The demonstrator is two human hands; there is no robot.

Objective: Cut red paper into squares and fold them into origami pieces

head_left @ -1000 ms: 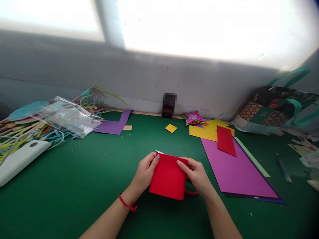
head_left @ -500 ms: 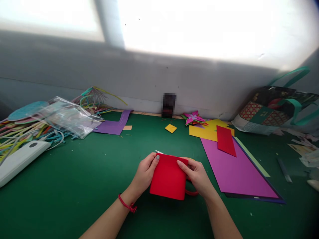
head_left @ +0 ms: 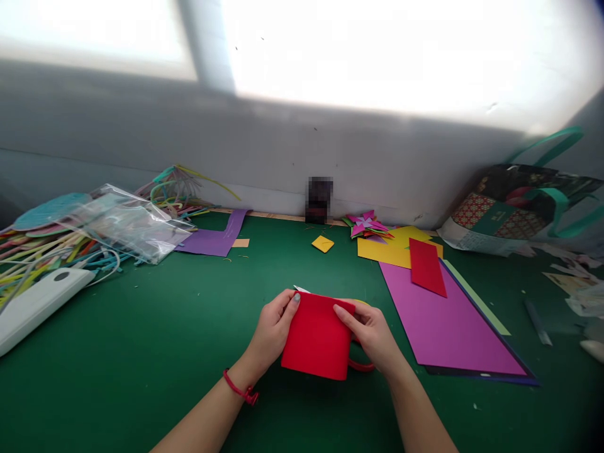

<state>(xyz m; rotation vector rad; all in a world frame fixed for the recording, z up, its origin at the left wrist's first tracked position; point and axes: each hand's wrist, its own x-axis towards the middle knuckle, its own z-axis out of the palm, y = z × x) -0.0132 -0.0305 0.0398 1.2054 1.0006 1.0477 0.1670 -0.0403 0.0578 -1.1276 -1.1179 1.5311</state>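
A folded sheet of red paper [head_left: 317, 340] is held between my two hands, low over the green table. My left hand [head_left: 277, 321] pinches its upper left corner, thumb in front and fingers behind. On the upper right edge, my right hand [head_left: 369, 328] grips it the same way. Behind and beneath the paper lies a pair of scissors; a red handle loop [head_left: 362, 366] shows at the right and a pale blade tip [head_left: 301, 289] at the top left. Most of the scissors is hidden. A yellow edge peeks out above my right fingers.
Ahead lies a small folded yellow paper square [head_left: 323, 243]. Purple paper sheets [head_left: 448, 327], yellow sheets and a red strip [head_left: 427, 267] are on the right, near paper stars [head_left: 368, 223] and a bag [head_left: 500, 214]. At left are pipe cleaners, a plastic sleeve [head_left: 136, 220] and a white device [head_left: 44, 308].
Almost nothing differs. The red paper and both hands appear very slightly further left, and the grip is the same.
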